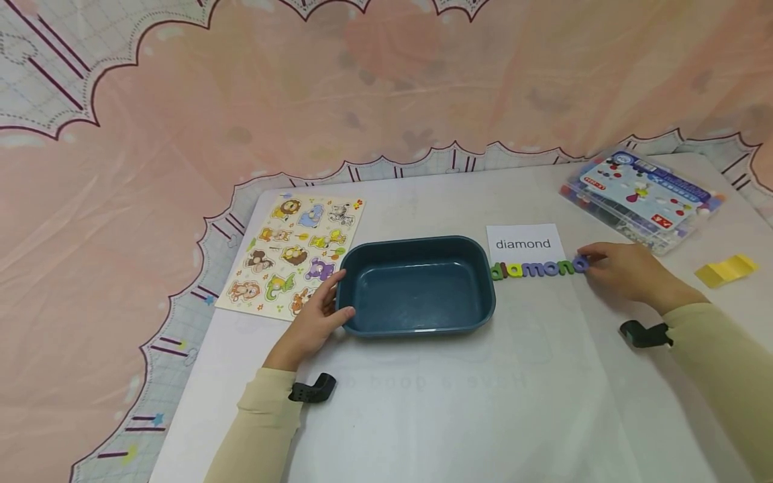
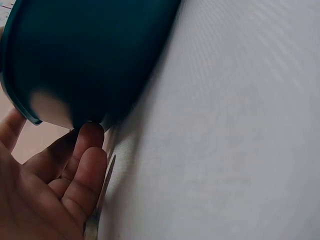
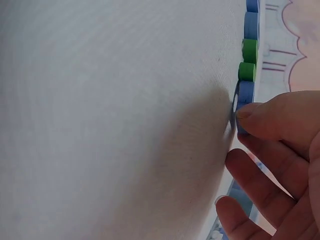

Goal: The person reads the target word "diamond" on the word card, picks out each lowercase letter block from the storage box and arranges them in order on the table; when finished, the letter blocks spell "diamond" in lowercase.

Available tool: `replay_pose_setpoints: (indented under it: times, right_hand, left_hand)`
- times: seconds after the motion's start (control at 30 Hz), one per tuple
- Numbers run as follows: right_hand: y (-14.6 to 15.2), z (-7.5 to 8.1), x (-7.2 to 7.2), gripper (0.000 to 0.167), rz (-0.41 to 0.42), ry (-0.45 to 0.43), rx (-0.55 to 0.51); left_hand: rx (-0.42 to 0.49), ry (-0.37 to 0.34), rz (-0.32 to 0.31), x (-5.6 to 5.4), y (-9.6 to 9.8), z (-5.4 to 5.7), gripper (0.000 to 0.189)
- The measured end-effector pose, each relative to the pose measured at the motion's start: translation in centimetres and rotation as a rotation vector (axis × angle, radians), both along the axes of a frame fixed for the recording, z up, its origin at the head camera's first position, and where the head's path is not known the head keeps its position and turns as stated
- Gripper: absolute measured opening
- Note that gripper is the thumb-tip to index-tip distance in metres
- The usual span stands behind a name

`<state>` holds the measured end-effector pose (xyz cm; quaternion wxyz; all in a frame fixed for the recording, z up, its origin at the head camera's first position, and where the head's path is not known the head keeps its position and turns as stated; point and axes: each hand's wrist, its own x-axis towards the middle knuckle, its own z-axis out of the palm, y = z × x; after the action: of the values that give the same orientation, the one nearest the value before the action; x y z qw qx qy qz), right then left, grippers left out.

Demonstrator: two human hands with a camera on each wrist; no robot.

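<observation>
An oblong dark teal plastic bin (image 1: 417, 288) stands on the table. My left hand (image 1: 311, 325) holds its left end, thumb at the rim and fingers along the outer wall; the left wrist view shows fingertips against that wall (image 2: 90, 60). Right of the bin lies a white card (image 1: 523, 235) printed "diamond". Along the card's lower edge runs a row of coloured letters (image 1: 531, 270), the first one close against the bin. At the row's right end my right hand (image 1: 628, 272) pinches the last letter, blue-purple (image 1: 580, 263), between thumb and index finger; its fingertips partly hide it.
A board of animal pictures (image 1: 272, 248) lies left of the bin, partly behind my left hand. At the back right sits a clear plastic case (image 1: 643, 198) with coloured pieces inside. A folded yellow paper strip (image 1: 727, 270) lies at the far right.
</observation>
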<state>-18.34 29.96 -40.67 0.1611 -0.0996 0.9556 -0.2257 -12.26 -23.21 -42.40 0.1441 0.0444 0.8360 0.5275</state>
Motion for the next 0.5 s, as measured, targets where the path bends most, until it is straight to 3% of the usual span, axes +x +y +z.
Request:
replay_pose_setpoints:
  times: [0.5]
  right_hand:
    - [-0.4, 0.17, 0.15, 0.043, 0.041, 0.021, 0.024]
  left_hand:
    - [0.008, 0.001, -0.005, -0.07, -0.01, -0.12, 0.074]
